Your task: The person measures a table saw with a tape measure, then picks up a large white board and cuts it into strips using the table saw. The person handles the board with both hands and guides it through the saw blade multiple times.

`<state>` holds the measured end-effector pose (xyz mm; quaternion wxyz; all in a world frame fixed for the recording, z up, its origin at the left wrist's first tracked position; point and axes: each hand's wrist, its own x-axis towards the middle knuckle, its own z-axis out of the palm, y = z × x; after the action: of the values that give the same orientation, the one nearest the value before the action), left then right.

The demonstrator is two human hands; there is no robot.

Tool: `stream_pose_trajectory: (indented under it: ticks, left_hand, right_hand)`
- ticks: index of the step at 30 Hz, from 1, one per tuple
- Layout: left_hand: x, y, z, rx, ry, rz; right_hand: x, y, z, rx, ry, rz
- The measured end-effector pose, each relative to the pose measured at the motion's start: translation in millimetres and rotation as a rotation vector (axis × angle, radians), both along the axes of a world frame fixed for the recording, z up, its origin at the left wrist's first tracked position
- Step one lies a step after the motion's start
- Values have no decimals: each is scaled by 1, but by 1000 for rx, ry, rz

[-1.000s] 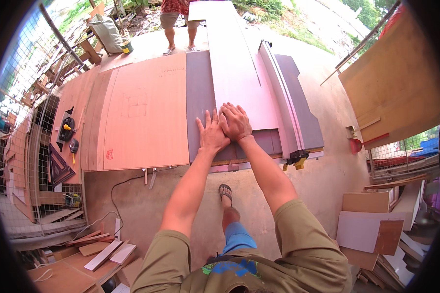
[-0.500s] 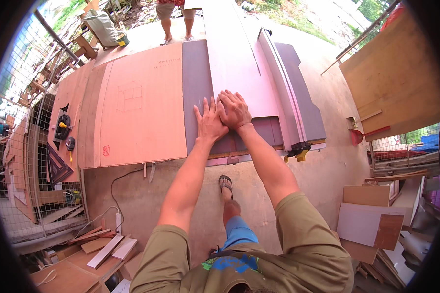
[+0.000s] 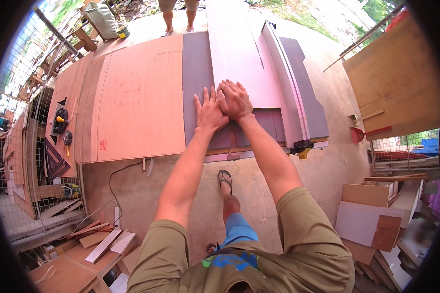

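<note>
A long pale board [image 3: 232, 53] lies flat on the dark saw table [image 3: 197, 58], along the left side of a metal rip fence [image 3: 289, 83]. My left hand [image 3: 211, 113] rests palm down at the board's near left corner, fingers spread and stretched forward. Beside it, partly over its thumb, my right hand [image 3: 236, 101] presses on the board's near end with fingers extended. Neither hand grips anything. A dark slit or line runs along the board's far part. The saw blade cannot be made out.
A wide wooden panel [image 3: 137, 97] adjoins the saw table on the left, with a tape measure [image 3: 67, 137] and a dark triangular square [image 3: 55, 160] beyond it. Across the saw stands another person [image 3: 180, 17]. Offcuts [image 3: 105, 244] lie at lower left; boards [image 3: 371, 222] are stacked at right.
Both hands have moved a little forward, and the board has slid slightly away from me along the fence. The view has shifted a bit; the person opposite appears higher in it.
</note>
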<state>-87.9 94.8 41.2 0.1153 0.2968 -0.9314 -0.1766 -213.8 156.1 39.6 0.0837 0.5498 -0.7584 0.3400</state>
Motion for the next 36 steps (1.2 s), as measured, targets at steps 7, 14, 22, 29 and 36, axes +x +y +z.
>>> stream_pose_trajectory:
  ticks: [7, 14, 22, 29, 36]
  left_hand:
    - [-6, -9, 3, 15, -39, -2]
    - [-13, -16, 5, 35, -2, 7]
    - [-19, -25, 3, 35, 78, 8]
    - [-26, -34, -5, 10, 85, 2]
    - [-31, -42, -6, -6, 92, -3]
  right_hand:
    - [-7, -8, -1, 17, -11, 3]
    - [-13, -17, 3, 17, -21, 3]
    - [-19, -26, 4, 3, -17, 3]
    - [-25, -34, 2, -10, -12, -4]
    - [-30, -41, 2, -32, -9, -5]
